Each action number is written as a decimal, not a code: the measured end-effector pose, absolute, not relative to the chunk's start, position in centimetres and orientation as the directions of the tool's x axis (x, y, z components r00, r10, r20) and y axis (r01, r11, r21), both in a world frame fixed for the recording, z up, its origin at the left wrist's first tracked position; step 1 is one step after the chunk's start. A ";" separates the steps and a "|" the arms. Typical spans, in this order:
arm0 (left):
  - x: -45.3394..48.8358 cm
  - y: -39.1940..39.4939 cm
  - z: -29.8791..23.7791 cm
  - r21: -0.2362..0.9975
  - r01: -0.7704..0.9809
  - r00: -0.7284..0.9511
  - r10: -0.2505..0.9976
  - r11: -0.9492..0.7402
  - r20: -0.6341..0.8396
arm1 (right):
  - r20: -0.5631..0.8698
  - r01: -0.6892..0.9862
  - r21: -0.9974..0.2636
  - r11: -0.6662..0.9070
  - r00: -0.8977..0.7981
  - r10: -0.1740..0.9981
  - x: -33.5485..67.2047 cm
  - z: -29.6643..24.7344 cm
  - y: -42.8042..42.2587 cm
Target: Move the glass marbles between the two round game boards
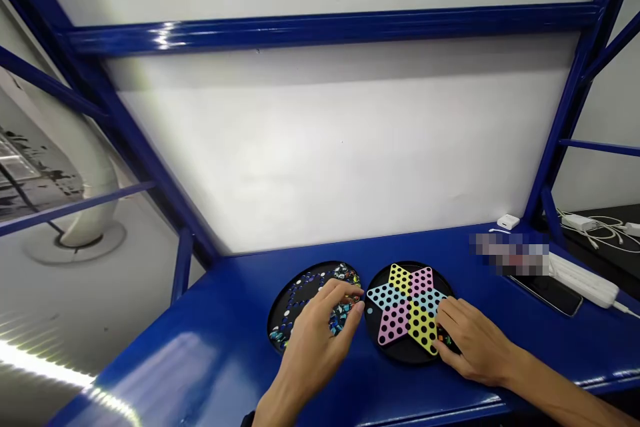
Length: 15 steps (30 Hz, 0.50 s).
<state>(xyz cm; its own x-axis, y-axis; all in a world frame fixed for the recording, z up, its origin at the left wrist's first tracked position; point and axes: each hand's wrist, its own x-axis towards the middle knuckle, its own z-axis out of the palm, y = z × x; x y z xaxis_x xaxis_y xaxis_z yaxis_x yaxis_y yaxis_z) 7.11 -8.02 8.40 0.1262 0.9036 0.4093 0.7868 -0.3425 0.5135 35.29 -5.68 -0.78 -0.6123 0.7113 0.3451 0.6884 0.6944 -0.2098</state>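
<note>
Two round black trays sit side by side on a blue table (210,360). The left tray (293,293) holds several glassy marbles. My left hand (320,330) rests over it, fingers curled down among the marbles; I cannot make out whether it pinches one. The right tray is a Chinese checkers board (407,307) with a star of yellow, pink and light blue points full of holes. My right hand (467,340) lies on the board's near right edge, fingers bent and pressed against the rim beside a few small coloured marbles.
A white wall panel framed by blue metal beams (330,27) stands behind the table. At the right lie a dark phone (555,293), a white power strip (585,280), a small white charger (508,221) and loose white cables (600,227).
</note>
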 end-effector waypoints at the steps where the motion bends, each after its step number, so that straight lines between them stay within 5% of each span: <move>1: 7.2 -8.0 8.4 0.515 0.786 0.133 0.906 -0.343 0.402 | 0.328 0.688 -0.195 0.699 -0.625 0.708 35.3 -0.6 -5.5; 7: 7.6 -8.2 8.3 0.532 0.770 0.180 0.920 -0.352 0.348 | 0.261 0.586 -0.203 0.784 -0.740 0.620 35.7 0.4 -4.0; 15: 11.6 -7.6 7.5 0.499 0.762 0.348 0.911 -0.412 0.221 | 0.147 0.673 -0.255 0.694 -0.682 0.716 36.2 2.3 -4.2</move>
